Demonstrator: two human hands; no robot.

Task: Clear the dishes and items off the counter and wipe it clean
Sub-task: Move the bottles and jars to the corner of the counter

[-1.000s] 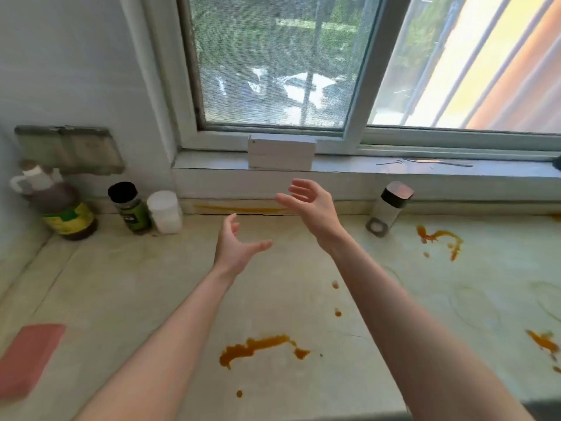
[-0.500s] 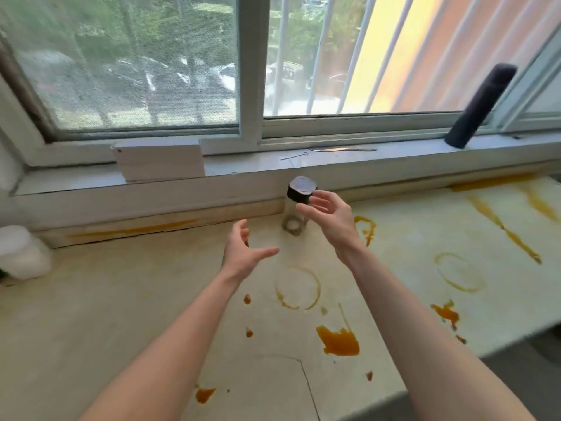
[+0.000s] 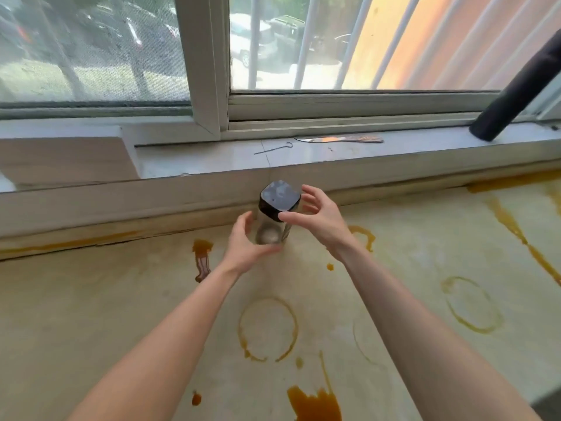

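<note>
A small clear glass jar with a dark square lid stands tilted on the stained cream counter, close to the ledge under the window. My left hand cups the jar's lower part, fingers on its left side and thumb in front of its base. My right hand reaches in from the right, thumb on the lid's front edge and fingers curved round its right side.
Orange-brown spills and ring marks cover the counter. On the window sill lie a knife and a thin metal pin. A white box sits at the sill's left, and a dark cylinder leans at its right.
The view swung right and closer to the jar. Both hands moved forward from mid-air and closed in on the jar, left at its base, right at its lid.
</note>
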